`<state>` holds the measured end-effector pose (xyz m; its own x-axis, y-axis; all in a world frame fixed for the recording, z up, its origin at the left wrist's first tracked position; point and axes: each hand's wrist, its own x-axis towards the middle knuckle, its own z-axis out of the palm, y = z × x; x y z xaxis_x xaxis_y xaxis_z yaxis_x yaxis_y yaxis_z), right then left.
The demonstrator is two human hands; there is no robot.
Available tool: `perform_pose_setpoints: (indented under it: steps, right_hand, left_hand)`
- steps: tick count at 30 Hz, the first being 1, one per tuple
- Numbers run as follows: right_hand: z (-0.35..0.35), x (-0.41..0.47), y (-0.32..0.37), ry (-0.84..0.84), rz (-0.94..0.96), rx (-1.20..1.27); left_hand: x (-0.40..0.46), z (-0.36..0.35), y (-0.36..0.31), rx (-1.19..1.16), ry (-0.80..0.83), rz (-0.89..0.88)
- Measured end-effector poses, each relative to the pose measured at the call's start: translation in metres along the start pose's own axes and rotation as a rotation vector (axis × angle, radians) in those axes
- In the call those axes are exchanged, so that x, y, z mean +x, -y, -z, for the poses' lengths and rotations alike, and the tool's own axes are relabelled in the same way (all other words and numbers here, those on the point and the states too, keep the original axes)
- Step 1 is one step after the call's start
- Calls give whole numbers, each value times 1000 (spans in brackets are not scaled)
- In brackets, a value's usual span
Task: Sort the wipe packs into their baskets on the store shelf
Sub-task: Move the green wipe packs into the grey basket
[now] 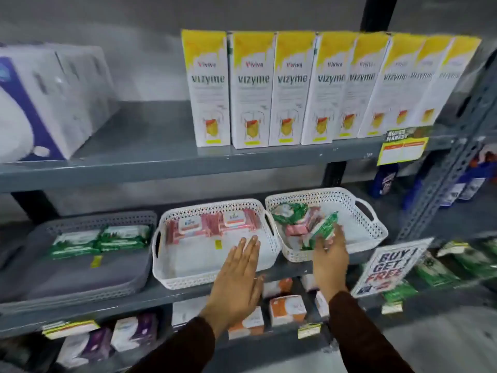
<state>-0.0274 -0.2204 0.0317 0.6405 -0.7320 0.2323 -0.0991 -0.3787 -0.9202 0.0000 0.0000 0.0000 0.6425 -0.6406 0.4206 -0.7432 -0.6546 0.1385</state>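
A grey metal shelf (pixel 166 154) carries a row of tall white-and-yellow boxes (pixel 317 87) above; on the level below sit three baskets side by side. The grey basket (pixel 80 267) on the left holds two green wipe packs (pixel 99 239). The middle white basket (pixel 215 275) holds pink wipe packs (pixel 212 224) along its back. The right white basket (pixel 349 208) holds a mixed heap of green and pink packs. The left hand (pixel 236 281) lies flat and open over the middle basket's front rim, holding nothing. The right hand (pixel 330 254) seems to grip a green pack (pixel 321 230) in the right basket, though blur hides the fingers.
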Motion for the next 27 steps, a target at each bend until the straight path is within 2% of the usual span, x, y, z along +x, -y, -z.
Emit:
perform_pose_setpoints:
  steps: [2, 5, 10, 15, 19, 21, 24, 27]
  right_hand:
    - [0, 24, -9, -38, -154, 100]
    - [-8, 54, -23, 4, -273, 25]
    - [-20, 88, -33, 102, -342, -73]
    - [-29, 109, -29, 237, -476, 4]
    - [-32, 110, -28, 226, -492, -20]
    - [-32, 104, -28, 171, -476, 81]
    - [-30, 95, -17, 61, -502, 366]
    - [-44, 80, 4, 184, -516, 599]
  left_hand:
    - [9, -16, -5, 16, 36, 65]
    - [12, -38, -8, 80, 126, 137]
    - [10, -49, -8, 103, 171, 172]
    - [9, -49, -9, 82, 197, 217]
    - [8, -47, -5, 74, 218, 194]
    - [4, -43, 3, 70, 204, 195]
    - [-10, -34, 19, 68, 177, 228]
    - [-38, -19, 45, 77, 149, 260]
